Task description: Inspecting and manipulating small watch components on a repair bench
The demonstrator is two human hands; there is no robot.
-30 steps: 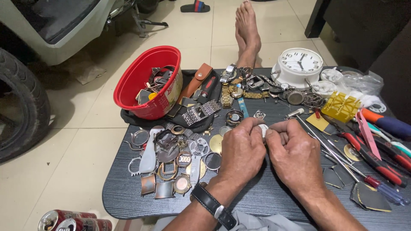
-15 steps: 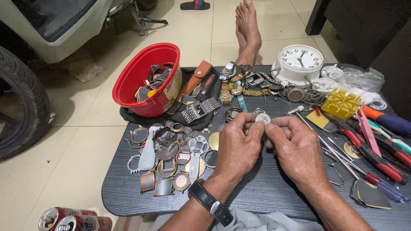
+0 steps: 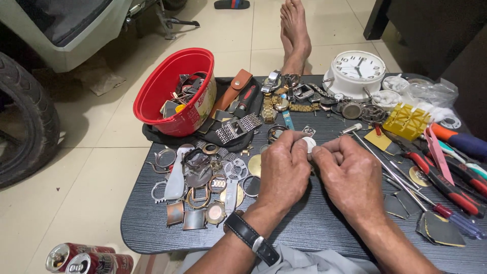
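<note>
Over the middle of a dark low table (image 3: 314, 228), my left hand (image 3: 281, 170) and my right hand (image 3: 350, 175) meet fingertip to fingertip. Between them they pinch a small round white watch part (image 3: 309, 144), mostly hidden by the fingers. My left wrist wears a black wristwatch (image 3: 251, 238). Left of my left hand lies a scatter of watch cases, rings and dials (image 3: 203, 182). Right of my right hand lie screwdrivers with red handles (image 3: 436, 180).
A red tub (image 3: 170, 94) full of watch parts stands at the table's back left. At the back are a white clock (image 3: 357, 68), metal watch bands (image 3: 284, 99) and a yellow holder block (image 3: 406, 122). Two cans (image 3: 86, 259) lie on the floor. A tyre (image 3: 23, 119) stands left. A bare foot (image 3: 297, 33) rests beyond the table.
Both hands have shifted slightly while working the small white part between the fingertips. The things on the table have not moved.
</note>
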